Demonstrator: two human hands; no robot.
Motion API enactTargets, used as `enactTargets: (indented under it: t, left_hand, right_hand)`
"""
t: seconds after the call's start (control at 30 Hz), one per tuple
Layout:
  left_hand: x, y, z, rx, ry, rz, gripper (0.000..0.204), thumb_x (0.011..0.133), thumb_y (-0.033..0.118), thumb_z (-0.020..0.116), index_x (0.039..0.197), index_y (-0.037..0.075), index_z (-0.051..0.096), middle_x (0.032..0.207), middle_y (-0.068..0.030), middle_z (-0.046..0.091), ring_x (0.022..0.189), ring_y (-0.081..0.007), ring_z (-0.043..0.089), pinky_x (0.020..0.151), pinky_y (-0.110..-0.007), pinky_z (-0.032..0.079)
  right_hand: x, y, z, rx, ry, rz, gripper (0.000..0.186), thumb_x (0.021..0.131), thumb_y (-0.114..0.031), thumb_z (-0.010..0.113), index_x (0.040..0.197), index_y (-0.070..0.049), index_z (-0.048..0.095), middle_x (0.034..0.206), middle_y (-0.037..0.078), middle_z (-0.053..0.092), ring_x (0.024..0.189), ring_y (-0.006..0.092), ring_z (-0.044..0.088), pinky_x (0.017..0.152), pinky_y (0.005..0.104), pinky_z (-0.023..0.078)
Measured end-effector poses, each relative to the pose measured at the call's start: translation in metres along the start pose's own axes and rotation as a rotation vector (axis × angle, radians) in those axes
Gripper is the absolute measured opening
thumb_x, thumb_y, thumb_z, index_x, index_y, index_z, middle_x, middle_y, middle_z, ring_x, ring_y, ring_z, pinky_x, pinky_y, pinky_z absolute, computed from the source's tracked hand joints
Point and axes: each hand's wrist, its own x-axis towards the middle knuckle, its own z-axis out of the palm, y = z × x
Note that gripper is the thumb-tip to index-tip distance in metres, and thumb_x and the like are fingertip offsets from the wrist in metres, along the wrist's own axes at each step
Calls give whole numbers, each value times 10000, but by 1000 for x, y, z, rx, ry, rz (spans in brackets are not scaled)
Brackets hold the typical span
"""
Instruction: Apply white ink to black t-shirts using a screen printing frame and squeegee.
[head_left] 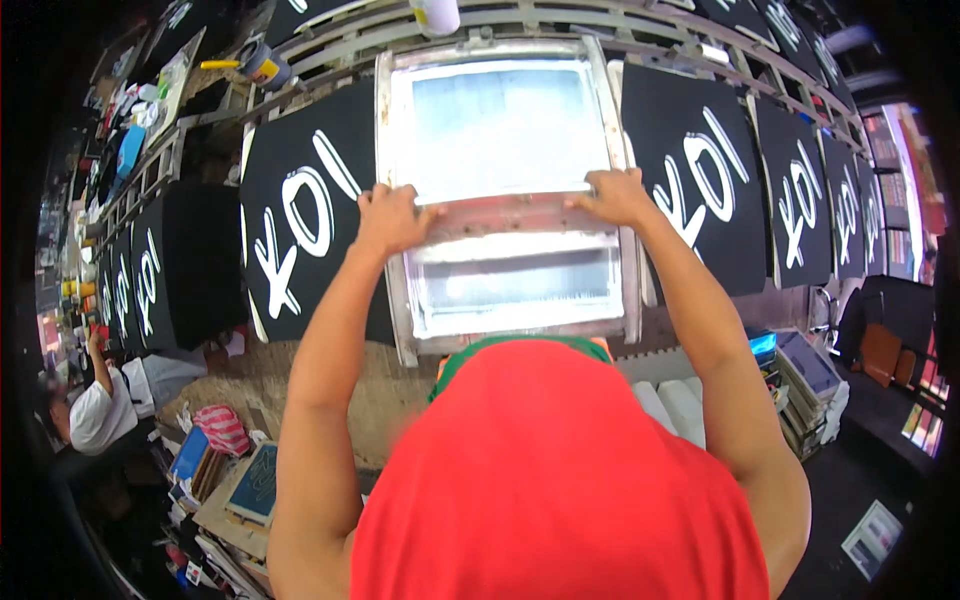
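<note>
Both hands, left hand [392,220] & right hand [612,196], clenched the squeegee [505,215] bar's ends across the stiff, prob. light screen frame [400,300], best gripped there

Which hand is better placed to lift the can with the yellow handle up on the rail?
Left, probably. The can sits up-left of the screen frame, on the side of the left hand. The right hand would have to cross the frame. Both hands grip the squeegee now.

Screen frame [505,190] lies centre on the long table [330,45]. Squeegee [515,212] across its middle, left hand [392,218] and right hand [612,196] on its ends. Printed shirts [300,210] flank the frame both sides. Can [262,64] behind, far left.
</note>
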Motion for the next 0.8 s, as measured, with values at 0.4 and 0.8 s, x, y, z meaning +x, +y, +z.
enactTargets:
  t: [0.4,0.8]
  left_hand:
    - [223,-52,-50,124,387,65,461,865,290,752,1271,131,601,1207,-150,617,1187,-373,574,1084,-544,402]
    - [253,-58,-71,44,174,13,538,845,291,755,1330,138,577,1297,-125,637,1259,-365,575,1103,-546,392]
  right_hand:
    - [200,45,-69,-58,597,-30,609,814,-605,746,1139,-94,684,1171,66,632,1186,293,533,1013,516,351]
    - [222,57,-92,-79,471,-7,720,794,-680,722,1198,-85,696,1176,85,655,1166,310,571,981,490,401]
